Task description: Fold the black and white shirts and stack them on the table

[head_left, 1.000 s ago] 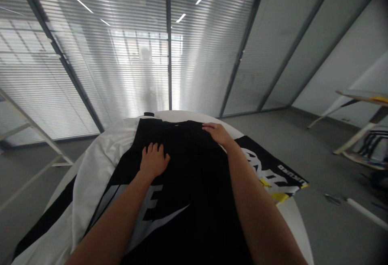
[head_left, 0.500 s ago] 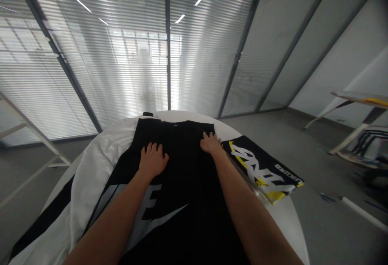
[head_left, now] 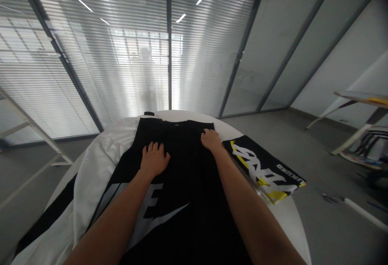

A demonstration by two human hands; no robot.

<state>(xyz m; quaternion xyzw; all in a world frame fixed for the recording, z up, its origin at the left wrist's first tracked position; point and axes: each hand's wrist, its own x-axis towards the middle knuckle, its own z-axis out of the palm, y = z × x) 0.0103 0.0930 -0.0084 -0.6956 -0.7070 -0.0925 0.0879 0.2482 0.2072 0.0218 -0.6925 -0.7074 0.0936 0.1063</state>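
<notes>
A black garment (head_left: 184, 176) with a large white logo lies spread over a round white table (head_left: 291, 216). My left hand (head_left: 154, 159) rests flat on its upper middle, fingers stretched out. At the garment's far right edge my right hand (head_left: 210, 139) has its fingers curled down onto the cloth; whether they pinch it is unclear. A white garment (head_left: 91, 168) lies beneath, showing to the left.
A black, white and yellow printed piece (head_left: 265, 168) lies at the table's right edge. Glass walls with blinds stand behind. A white frame (head_left: 33, 135) is at left, a slanted table (head_left: 363, 99) at right, and a white rod (head_left: 363, 212) on the grey floor.
My right hand has pulled back from the far right corner toward me and its fingers have curled. More of the printed piece shows. The left hand has stayed put.
</notes>
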